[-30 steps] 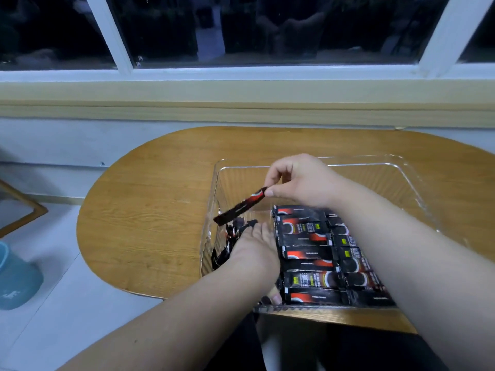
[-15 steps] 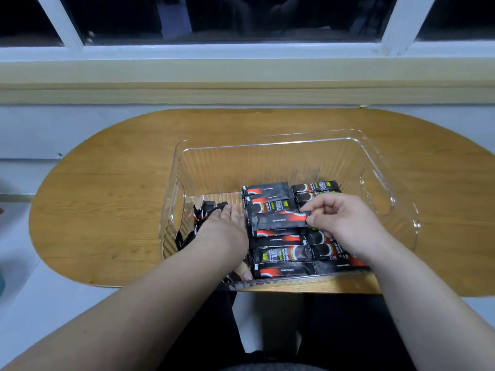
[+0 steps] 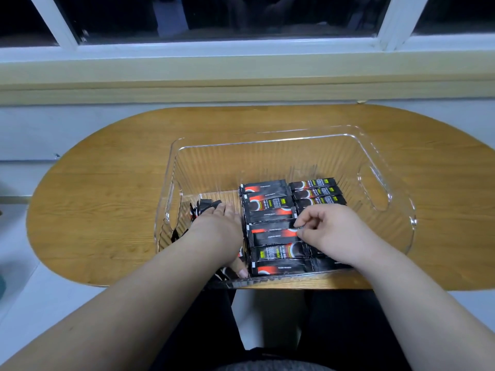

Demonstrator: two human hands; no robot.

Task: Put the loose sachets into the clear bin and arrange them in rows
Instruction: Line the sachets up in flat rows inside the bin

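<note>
Aligning a sachet (image 3: 270, 226) inside the clear bin (image 3: 267, 141).
My right hand (image 3: 329, 231) pinches its end; left hand (image 3: 217, 231) lies flat on the loose pile (image 3: 205, 204). Next, I'd pick from there.

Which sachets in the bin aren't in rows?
The jumbled heap under the left hand, by the bin's left wall; other sachets lie flat in two columns.

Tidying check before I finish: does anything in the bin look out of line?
Yes. Left of the neat rows, under the left hand, a heap of sachets lies jumbled in the clear bin, some on edge.
</note>
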